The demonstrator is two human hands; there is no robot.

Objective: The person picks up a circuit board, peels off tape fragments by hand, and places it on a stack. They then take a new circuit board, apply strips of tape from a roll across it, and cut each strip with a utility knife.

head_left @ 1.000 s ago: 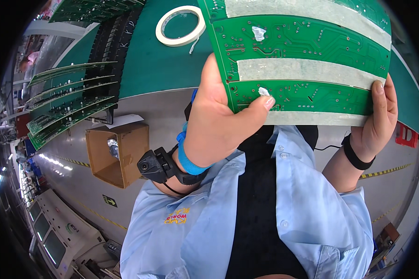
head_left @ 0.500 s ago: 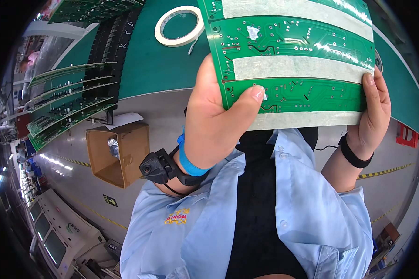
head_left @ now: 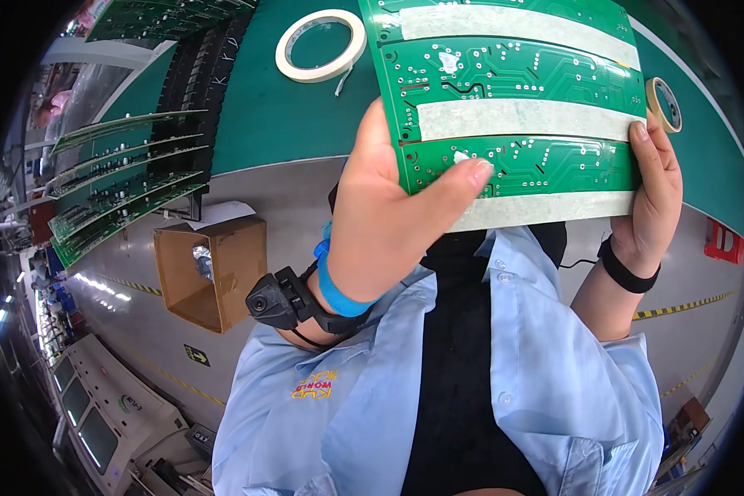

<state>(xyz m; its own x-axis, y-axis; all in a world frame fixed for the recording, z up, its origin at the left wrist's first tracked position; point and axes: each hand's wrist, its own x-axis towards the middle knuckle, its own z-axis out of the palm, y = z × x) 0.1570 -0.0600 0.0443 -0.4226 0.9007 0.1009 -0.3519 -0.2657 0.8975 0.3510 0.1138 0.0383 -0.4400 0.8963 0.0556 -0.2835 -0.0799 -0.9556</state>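
Observation:
A green circuit board panel (head_left: 546,87) is held up in front of me, crossed by several strips of pale masking tape (head_left: 525,121). My left hand (head_left: 397,202) grips its left edge, the thumb lying over the lower section beside a small white patch (head_left: 461,156); the other fingers are hidden behind the board. My right hand (head_left: 655,178) clasps the lower right edge, thumb on the front face near the end of a tape strip. Beyond the board's left side, a large roll of masking tape (head_left: 350,59) lies on the green table mat.
A smaller tape roll (head_left: 668,106) sits right of the board on the green-topped table (head_left: 264,132). Several populated circuit boards (head_left: 128,194) stand in a black rack (head_left: 192,99) at left. On the floor are a cardboard box (head_left: 236,269) and a red object (head_left: 723,241).
The board has shifted slightly left and tilted, uncovering the small tape roll at right. My left thumb has slid right across the lower section, and more of the white patch shows.

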